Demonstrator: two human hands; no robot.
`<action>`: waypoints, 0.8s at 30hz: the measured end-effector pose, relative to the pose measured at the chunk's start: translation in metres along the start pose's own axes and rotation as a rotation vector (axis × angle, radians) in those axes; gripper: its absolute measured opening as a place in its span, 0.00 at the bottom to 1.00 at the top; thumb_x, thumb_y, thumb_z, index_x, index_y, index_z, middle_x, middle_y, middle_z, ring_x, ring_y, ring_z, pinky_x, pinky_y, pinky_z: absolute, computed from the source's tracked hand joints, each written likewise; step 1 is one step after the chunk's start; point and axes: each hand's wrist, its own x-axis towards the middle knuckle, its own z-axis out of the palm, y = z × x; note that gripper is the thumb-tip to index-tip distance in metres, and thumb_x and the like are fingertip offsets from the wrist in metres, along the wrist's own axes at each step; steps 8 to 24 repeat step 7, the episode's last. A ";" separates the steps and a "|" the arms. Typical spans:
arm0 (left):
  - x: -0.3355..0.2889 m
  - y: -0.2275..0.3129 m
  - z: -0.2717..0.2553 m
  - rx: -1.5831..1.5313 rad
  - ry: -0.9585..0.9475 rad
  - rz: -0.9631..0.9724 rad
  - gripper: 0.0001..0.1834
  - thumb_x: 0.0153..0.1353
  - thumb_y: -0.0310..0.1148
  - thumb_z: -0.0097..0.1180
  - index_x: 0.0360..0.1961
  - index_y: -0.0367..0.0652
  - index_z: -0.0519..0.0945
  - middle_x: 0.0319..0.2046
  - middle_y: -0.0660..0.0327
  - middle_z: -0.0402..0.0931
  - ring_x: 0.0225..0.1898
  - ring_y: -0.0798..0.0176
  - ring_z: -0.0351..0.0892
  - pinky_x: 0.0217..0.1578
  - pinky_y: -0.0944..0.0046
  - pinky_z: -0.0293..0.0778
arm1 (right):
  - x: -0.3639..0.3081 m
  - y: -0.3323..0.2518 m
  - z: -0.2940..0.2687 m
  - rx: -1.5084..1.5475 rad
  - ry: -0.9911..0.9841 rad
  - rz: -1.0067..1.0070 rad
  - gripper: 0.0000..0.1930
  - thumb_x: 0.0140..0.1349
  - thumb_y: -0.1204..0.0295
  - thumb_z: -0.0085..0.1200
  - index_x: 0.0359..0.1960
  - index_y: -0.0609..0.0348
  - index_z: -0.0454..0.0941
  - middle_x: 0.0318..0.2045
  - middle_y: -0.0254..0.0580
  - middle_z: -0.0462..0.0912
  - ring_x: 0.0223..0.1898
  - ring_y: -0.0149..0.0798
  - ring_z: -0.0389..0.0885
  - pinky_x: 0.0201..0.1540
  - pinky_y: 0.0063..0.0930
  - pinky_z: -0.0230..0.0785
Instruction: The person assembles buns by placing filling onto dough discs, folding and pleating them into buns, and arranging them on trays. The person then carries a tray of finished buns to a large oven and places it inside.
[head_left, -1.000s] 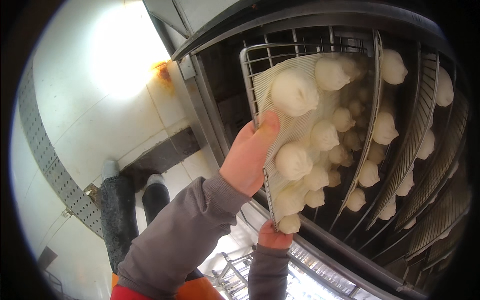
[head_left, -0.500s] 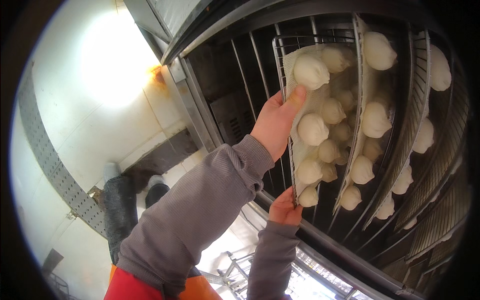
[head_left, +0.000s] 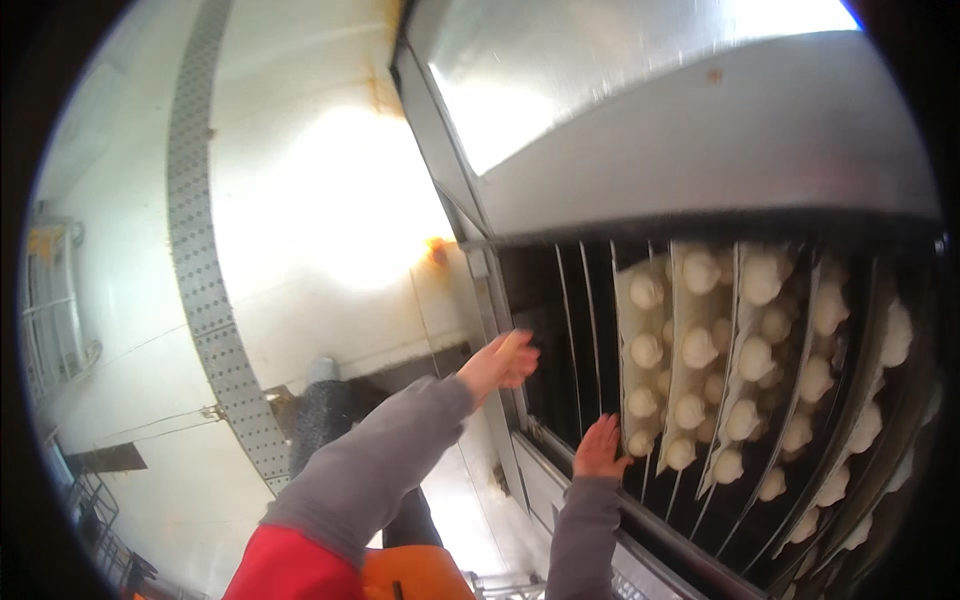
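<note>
My left hand (head_left: 497, 362) hangs in front of the steel cabinet's left frame, clear of the racks, its fingers loosely bent and nothing in them. Beside the front edge of the nearest wire rack (head_left: 624, 340), my right hand (head_left: 599, 449) has its fingers stretched out flat; whether it touches the rack I cannot tell. Pale, pointed dough buns (head_left: 646, 351) stand in rows on the mesh cloth covering that rack. Several more cloth-lined racks of buns (head_left: 756, 358) are stacked behind it within the cabinet (head_left: 505, 480).
A broad steel panel (head_left: 700, 130) rises above the cabinet opening. Bare metal rails (head_left: 590, 330) run left of the loaded racks. On the pale tiled floor (head_left: 330, 300) lies a perforated grey strip (head_left: 200, 260). Metal frames (head_left: 60, 300) stand at the far left.
Both hands held the nearest rack before; it now sits farther inside, in line with the others. My left hand has let go and drawn back; my right hand has opened beside the rack.
</note>
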 end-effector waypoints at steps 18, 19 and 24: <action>-0.229 -0.046 -0.253 -0.118 0.609 -0.040 0.24 0.70 0.48 0.43 0.61 0.47 0.66 0.49 0.53 0.77 0.47 0.54 0.78 0.48 0.57 0.72 | 0.008 0.059 0.060 -0.753 -0.140 -0.051 0.28 0.69 0.54 0.47 0.66 0.46 0.57 0.65 0.47 0.65 0.59 0.50 0.72 0.56 0.47 0.71; -0.229 -0.046 -0.253 -0.118 0.609 -0.040 0.24 0.70 0.48 0.43 0.61 0.47 0.66 0.49 0.53 0.77 0.47 0.54 0.78 0.48 0.57 0.72 | 0.008 0.059 0.060 -0.753 -0.140 -0.051 0.28 0.69 0.54 0.47 0.66 0.46 0.57 0.65 0.47 0.65 0.59 0.50 0.72 0.56 0.47 0.71; -0.229 -0.046 -0.253 -0.118 0.609 -0.040 0.24 0.70 0.48 0.43 0.61 0.47 0.66 0.49 0.53 0.77 0.47 0.54 0.78 0.48 0.57 0.72 | 0.008 0.059 0.060 -0.753 -0.140 -0.051 0.28 0.69 0.54 0.47 0.66 0.46 0.57 0.65 0.47 0.65 0.59 0.50 0.72 0.56 0.47 0.71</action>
